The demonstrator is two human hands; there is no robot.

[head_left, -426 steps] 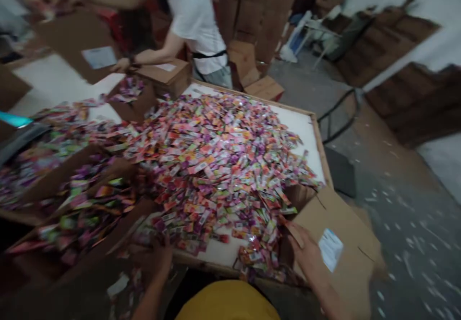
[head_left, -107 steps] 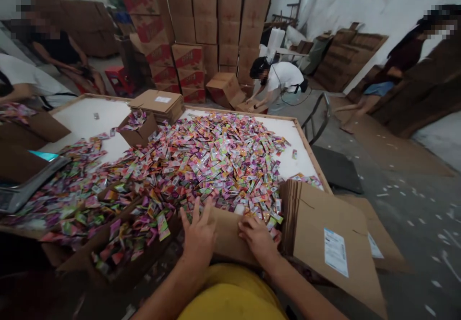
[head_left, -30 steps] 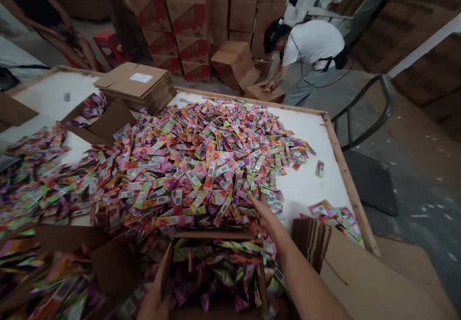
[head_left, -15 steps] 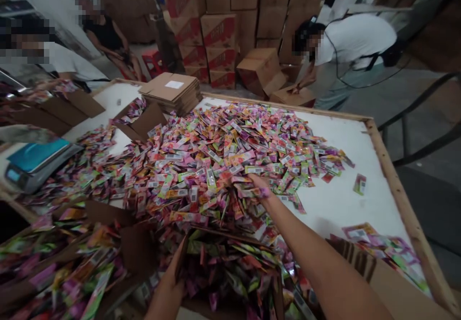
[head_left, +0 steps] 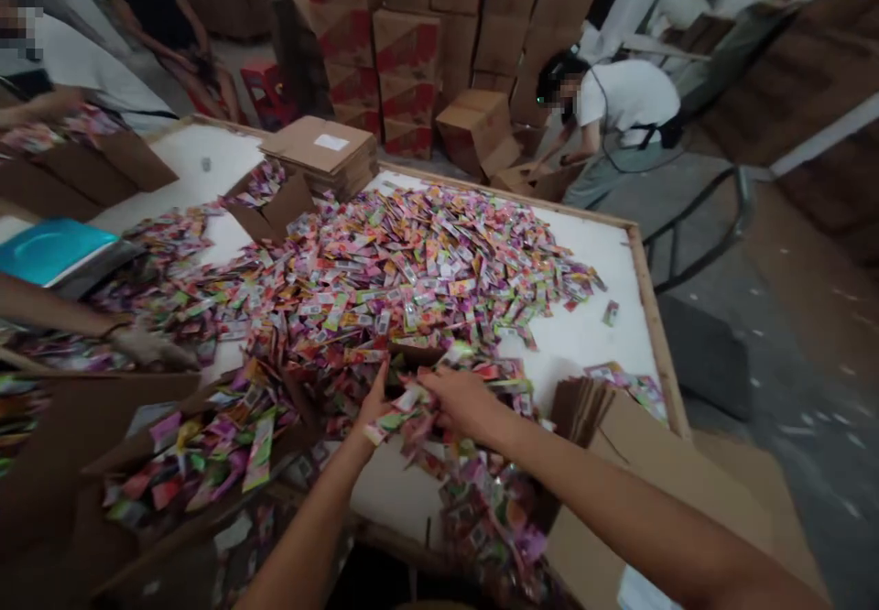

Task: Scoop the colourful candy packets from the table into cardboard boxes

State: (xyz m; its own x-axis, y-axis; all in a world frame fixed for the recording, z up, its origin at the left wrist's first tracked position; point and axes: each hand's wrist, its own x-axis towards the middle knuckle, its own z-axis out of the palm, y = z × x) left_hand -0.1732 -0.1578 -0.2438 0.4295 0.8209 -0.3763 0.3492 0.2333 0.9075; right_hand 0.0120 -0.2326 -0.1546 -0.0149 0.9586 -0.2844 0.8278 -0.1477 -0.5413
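Observation:
A large pile of small colourful packets (head_left: 412, 262) covers the middle of the white table (head_left: 597, 354). My right hand (head_left: 463, 399) is closed on several packets at the pile's near edge. Just left of it, my left hand (head_left: 374, 404) is at the side of a dark cardboard box opening (head_left: 416, 354); its fingers are partly hidden, and I cannot make out what they hold. Loose packets lie between and below both hands.
Filled cardboard boxes (head_left: 130, 463) stand at the left, near a blue-topped scale (head_left: 59, 253) and another person's gloved hand (head_left: 151, 349). Flattened cardboard (head_left: 659, 491) lies at the right. Beyond the table, a person in white (head_left: 628, 97) bends over a box.
The view has shifted. The box by my hands is now farther forward against the pile, and my hands are closer together. Another person's gloved hand has come in from the left.

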